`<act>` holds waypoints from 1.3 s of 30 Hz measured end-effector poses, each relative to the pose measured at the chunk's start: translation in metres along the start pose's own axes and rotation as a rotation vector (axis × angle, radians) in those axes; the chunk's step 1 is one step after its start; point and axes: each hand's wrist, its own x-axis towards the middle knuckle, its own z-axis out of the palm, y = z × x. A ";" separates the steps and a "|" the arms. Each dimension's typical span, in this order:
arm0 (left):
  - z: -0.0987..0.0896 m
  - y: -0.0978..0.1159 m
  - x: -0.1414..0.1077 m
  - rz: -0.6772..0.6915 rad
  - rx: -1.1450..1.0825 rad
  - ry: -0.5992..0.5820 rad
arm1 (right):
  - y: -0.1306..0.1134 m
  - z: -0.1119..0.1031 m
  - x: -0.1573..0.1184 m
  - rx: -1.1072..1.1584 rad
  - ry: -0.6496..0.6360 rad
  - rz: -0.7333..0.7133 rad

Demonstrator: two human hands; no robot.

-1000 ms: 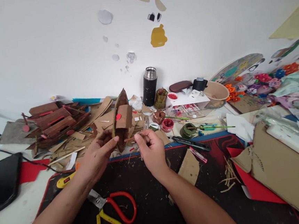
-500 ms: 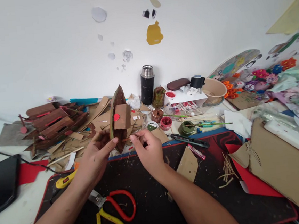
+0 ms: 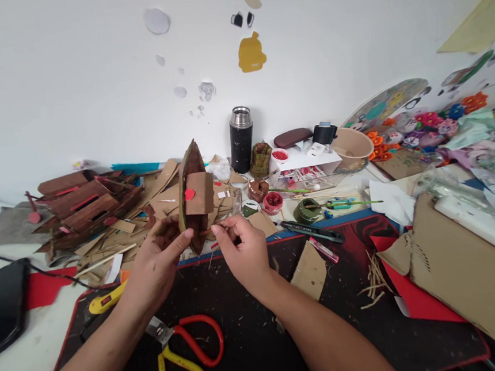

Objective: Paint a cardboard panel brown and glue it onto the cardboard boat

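Observation:
My left hand point(image 3: 164, 251) is closed on the near end of a small model boat point(image 3: 199, 194), its thumb on the hull's side. The boat stands on end, tilted, with a brown cardboard cabin and a red round patch point(image 3: 190, 194) facing me. My right hand point(image 3: 245, 249) pinches a thin reddish-brown strip point(image 3: 206, 232) between thumb and finger. That strip reaches into the lower part of the hull; whether it is fixed there I cannot tell. Below the hands, scissors point(image 3: 200, 340) with one red and one yellow handle lie on the dark mat point(image 3: 252, 335).
Several brown model boats point(image 3: 87, 205) are heaped at the left beside cardboard scraps point(image 3: 162, 196). A black flask point(image 3: 242, 142), a green paint pot point(image 3: 307, 210) and a red paint pot point(image 3: 272, 203) stand behind. A box cutter point(image 3: 312, 232) and large cardboard point(image 3: 466, 264) lie rightward.
The view has shifted slightly, so everything sits a little further left. Both hands keep their grip, and the strip stays at the hull's lower end.

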 end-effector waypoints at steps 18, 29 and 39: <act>-0.002 -0.004 -0.003 0.001 0.007 -0.007 | 0.002 -0.001 0.000 -0.105 -0.006 -0.090; -0.001 -0.003 -0.003 -0.005 -0.014 -0.006 | 0.001 -0.001 0.001 -0.038 -0.044 -0.015; 0.001 -0.001 -0.004 0.004 -0.047 0.000 | 0.002 -0.001 0.000 0.005 -0.082 -0.007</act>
